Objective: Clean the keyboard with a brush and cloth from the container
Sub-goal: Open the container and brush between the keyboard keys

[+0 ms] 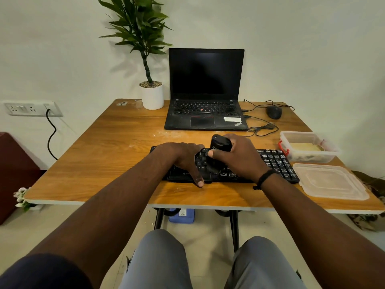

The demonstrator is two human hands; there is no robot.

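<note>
A black keyboard (275, 163) lies across the near middle of the wooden table (108, 155). My right hand (239, 157) grips a black brush (219, 143) by its handle, with the bristle end down on the keys near the keyboard's middle. My left hand (185, 159) rests flat on the keyboard's left half, thumb at its front edge. A clear plastic container (308, 149) with a red latch stands to the right, a pale cloth (305, 147) inside it. The left part of the keyboard is hidden under my hands.
The container's clear lid (329, 182) lies at the table's near right corner. An open black laptop (205, 90) stands at the back, with a wired mouse (274, 112) and loose cables to its right. A potted plant (151, 94) is back left. Pale dust specks lie before the laptop.
</note>
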